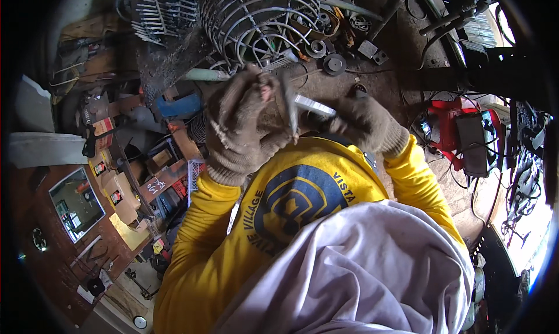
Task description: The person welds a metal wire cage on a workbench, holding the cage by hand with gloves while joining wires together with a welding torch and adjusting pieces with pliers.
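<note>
Brown work gloves cover both of my hands, which are raised in front of my chest. My left hand point(239, 121) is closed round a dark, slightly curved metal piece point(286, 104), blurred and standing roughly upright. From the closed fingers of my right hand point(368, 121) a shiny flat metal strip point(314, 105) points left, its end close to or touching the dark piece. The frame does not show what kind of tool the strip belongs to. Its grip end is hidden in the glove.
A round cage of bent metal rods point(259, 20) stands just beyond my hands, near grooved metal wheels point(334, 64). At right sits a red machine point(466, 130) with cables on the floor. A brown table point(64, 258) at left carries a framed glass pane point(77, 203) and tools.
</note>
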Motion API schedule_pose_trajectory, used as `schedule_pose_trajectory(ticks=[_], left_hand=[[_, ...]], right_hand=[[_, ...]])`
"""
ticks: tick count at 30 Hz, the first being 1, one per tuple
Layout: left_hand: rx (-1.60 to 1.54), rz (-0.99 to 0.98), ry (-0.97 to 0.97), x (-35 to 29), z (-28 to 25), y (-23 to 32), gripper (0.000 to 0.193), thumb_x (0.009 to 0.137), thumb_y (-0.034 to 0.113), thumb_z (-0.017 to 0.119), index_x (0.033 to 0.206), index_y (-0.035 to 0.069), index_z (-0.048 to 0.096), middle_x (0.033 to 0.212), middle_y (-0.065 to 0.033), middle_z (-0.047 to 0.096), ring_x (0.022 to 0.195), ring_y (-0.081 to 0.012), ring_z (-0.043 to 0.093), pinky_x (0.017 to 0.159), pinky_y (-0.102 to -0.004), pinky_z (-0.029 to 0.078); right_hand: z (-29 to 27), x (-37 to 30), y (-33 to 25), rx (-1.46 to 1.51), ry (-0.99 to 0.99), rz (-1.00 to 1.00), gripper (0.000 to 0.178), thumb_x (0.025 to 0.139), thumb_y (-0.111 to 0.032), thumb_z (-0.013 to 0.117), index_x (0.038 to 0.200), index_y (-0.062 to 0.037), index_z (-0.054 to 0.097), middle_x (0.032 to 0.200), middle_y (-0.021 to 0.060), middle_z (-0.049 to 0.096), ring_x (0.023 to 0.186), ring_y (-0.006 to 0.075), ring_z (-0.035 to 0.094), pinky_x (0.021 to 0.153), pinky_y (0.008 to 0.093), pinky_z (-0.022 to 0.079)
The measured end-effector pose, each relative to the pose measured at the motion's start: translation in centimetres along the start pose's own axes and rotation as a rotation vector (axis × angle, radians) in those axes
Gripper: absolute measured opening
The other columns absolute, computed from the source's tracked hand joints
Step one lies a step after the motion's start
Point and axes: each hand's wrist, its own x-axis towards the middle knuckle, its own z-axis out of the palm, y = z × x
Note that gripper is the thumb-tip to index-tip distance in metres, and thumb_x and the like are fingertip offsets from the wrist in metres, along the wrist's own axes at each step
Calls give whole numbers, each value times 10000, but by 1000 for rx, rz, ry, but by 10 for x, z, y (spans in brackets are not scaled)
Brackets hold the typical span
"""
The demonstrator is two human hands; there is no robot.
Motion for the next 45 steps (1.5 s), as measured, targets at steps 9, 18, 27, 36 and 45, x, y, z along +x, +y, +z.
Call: schedule_pose_trajectory(ticks=[9, 18, 27, 36, 45], left_hand=[[-368, -533, -301, 5, -58, 14, 412, 962, 394, 658, 1220, 76, 608, 1025, -159, 622, 899, -207, 651, 696, -299, 547], [143, -277, -251, 137, -153, -6, 322, 932, 364, 706, 1118, 102, 725, 764, -18, 632, 565, -50, 541, 460, -210, 408], [81, -546, -533, 191, -159, -65, 287, 963, 252, 677, 1183, 73, 720, 804, -23, 652, 561, -35, 543, 488, -206, 441], [291, -271, -553, 239, -99, -7, 258, 927, 179, 730, 1077, -30, 711, 847, -74, 722, 685, -143, 645, 632, -268, 532], [732, 644, -461, 238, -96, -28, 77, 820, 120, 768, 835, 46, 757, 733, -63, 663, 568, -140, 609, 482, -254, 488]], right_hand=[[-5, 34, -50, -202, -270, 24, 483, 888, -297, 768, 1299, -71, 652, 1073, 179, 724, 922, 329, 714, 784, 392, 575], [-18, -7, 30, -188, 479, -16, 537, 923, -294, 766, 1359, -27, 601, 1220, 167, 694, 1146, 255, 684, 973, 343, 536], [-14, -26, 66, -24, 439, 33, 496, 1000, -281, 677, 1402, -15, 561, 1110, 107, 704, 1038, 161, 684, 902, 297, 526], [-26, -21, 83, -139, 408, 116, 523, 938, -335, 741, 1357, -50, 616, 1210, 139, 709, 1102, 216, 686, 932, 342, 532], [-12, 35, 56, 448, 289, 246, 630, 999, -461, 636, 1417, -3, 526, 1245, 165, 682, 1113, 227, 673, 961, 343, 538]])
